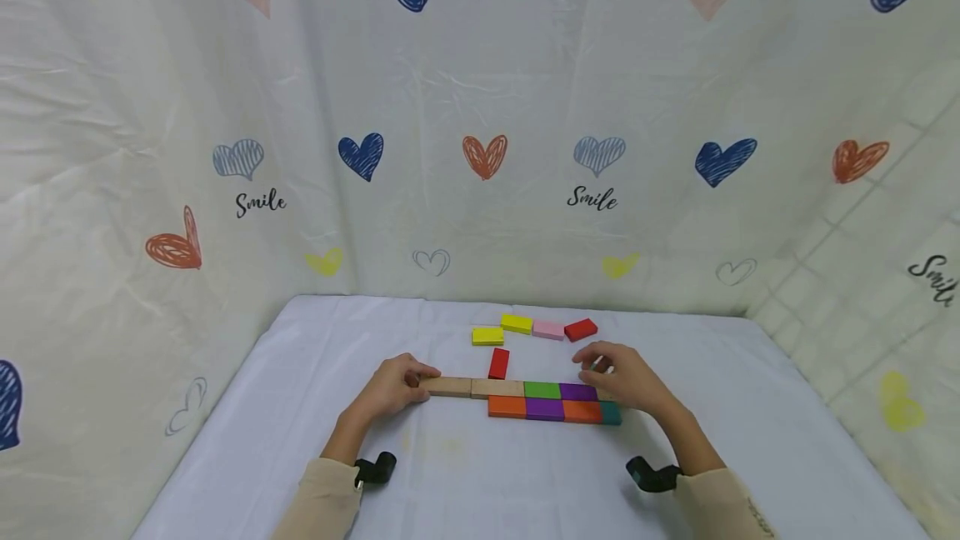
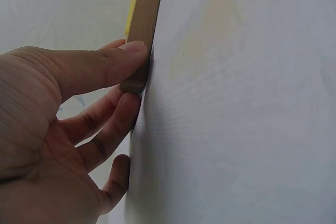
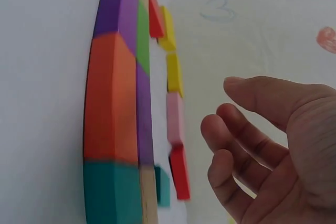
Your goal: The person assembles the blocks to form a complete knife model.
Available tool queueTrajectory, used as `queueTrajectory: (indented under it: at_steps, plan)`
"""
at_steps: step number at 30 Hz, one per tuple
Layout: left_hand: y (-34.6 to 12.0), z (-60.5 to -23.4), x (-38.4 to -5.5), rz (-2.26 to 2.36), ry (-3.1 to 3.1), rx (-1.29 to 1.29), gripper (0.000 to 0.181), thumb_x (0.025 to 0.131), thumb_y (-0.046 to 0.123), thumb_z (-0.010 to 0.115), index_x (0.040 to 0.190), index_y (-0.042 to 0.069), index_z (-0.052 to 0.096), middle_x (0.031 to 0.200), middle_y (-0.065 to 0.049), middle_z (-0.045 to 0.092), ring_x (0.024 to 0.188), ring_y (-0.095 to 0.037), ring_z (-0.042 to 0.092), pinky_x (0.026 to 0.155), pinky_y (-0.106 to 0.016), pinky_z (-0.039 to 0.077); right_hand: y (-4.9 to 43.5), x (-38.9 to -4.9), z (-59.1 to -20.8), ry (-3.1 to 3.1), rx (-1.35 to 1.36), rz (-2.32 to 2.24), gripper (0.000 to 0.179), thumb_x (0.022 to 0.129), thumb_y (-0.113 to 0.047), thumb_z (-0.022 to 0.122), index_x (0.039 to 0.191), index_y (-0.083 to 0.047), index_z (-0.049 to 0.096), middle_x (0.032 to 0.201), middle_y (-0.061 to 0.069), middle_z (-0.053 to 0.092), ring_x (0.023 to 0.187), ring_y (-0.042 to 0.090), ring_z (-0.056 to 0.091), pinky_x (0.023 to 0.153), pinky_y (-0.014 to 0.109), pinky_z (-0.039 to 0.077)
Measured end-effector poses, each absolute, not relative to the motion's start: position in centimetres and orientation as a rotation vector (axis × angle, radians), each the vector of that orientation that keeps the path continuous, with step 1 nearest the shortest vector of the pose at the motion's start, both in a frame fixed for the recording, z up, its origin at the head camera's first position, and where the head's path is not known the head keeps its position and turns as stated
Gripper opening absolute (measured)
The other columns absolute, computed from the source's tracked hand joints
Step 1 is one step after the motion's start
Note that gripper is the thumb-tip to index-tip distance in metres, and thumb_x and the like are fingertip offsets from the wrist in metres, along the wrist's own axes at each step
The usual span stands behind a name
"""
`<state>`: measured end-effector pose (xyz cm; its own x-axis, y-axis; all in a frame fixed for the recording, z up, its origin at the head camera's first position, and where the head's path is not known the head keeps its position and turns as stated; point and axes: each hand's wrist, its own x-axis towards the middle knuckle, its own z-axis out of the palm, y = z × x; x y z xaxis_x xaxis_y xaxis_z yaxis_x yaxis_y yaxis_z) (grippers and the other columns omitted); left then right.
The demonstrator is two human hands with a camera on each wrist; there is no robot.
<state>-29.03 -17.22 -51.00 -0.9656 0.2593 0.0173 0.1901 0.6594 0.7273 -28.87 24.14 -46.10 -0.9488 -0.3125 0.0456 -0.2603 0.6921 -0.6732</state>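
Note:
My left hand (image 1: 390, 386) pinches the left end of a plain wooden block (image 1: 447, 387) between thumb and fingers; the left wrist view shows the thumb on its face. This block begins a row that runs right through a second wooden block (image 1: 497, 388), a green block (image 1: 542, 391) and a purple block (image 1: 578, 392) to another wooden piece (image 3: 148, 195). Along the row's near side lie an orange block (image 1: 507, 407), a purple one (image 1: 545, 410), another orange one (image 1: 582, 412) and a teal one (image 1: 611, 413). Above the row's right end, my right hand (image 1: 622, 373) has loosely bent, empty fingers.
Behind the row lie a red block (image 1: 498, 363), two yellow blocks (image 1: 487, 337), a pink block (image 1: 548, 329) and another red block (image 1: 581, 330). A loose teal block (image 3: 165, 187) sits just behind the row's right end. A heart-printed curtain (image 1: 480, 223) backs the white-covered table (image 1: 465, 482).

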Motion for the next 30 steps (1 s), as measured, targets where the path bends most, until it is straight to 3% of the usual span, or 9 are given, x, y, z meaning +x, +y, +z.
queueTrajectory:
  at_steps: [5,9,23,30]
  plan:
    - [-17.3,-51.0,-29.1,1.215,2.773,0.380,0.034,0.084,0.004,0.081,0.113,0.021,0.080,0.100,0.000,0.063,0.090,-0.017,0.055,0.079,-0.034,0.047,20.3,-30.6,-46.6,2.751,-0.499,-1.164,0.028,0.094,-0.013,0.073,0.122,-0.009,0.069,0.117,0.012,0.070,0.098,0.020,0.063,0.081,0.031,0.057]
    - [-17.3,-51.0,-29.1,1.209,2.779,0.375,0.034,0.084,0.004,0.081,0.113,0.021,0.080,0.100,0.001,0.063,0.090,-0.017,0.055,0.078,-0.034,0.046,17.6,-32.0,-47.2,2.694,-0.542,-1.167,0.031,0.094,-0.012,0.073,0.124,-0.011,0.069,0.122,0.009,0.069,0.102,0.022,0.063,0.086,0.036,0.057]
    - [-17.3,-50.9,-28.9,1.197,2.776,0.401,0.034,0.084,0.004,0.081,0.114,0.020,0.079,0.103,-0.001,0.064,0.090,-0.017,0.054,0.077,-0.032,0.046,13.5,-34.6,-48.2,2.634,-0.559,-1.028,0.045,0.090,-0.008,0.073,0.131,-0.026,0.069,0.133,0.002,0.064,0.103,0.021,0.060,0.079,0.033,0.057]
    - [-17.3,-50.9,-28.9,1.195,2.773,0.385,0.033,0.085,0.004,0.080,0.114,0.020,0.079,0.104,-0.001,0.064,0.091,-0.017,0.054,0.077,-0.032,0.046,13.1,-35.3,-48.4,2.620,-0.648,-0.946,0.052,0.087,-0.003,0.073,0.134,-0.026,0.069,0.141,0.002,0.062,0.102,0.022,0.056,0.079,0.033,0.055]
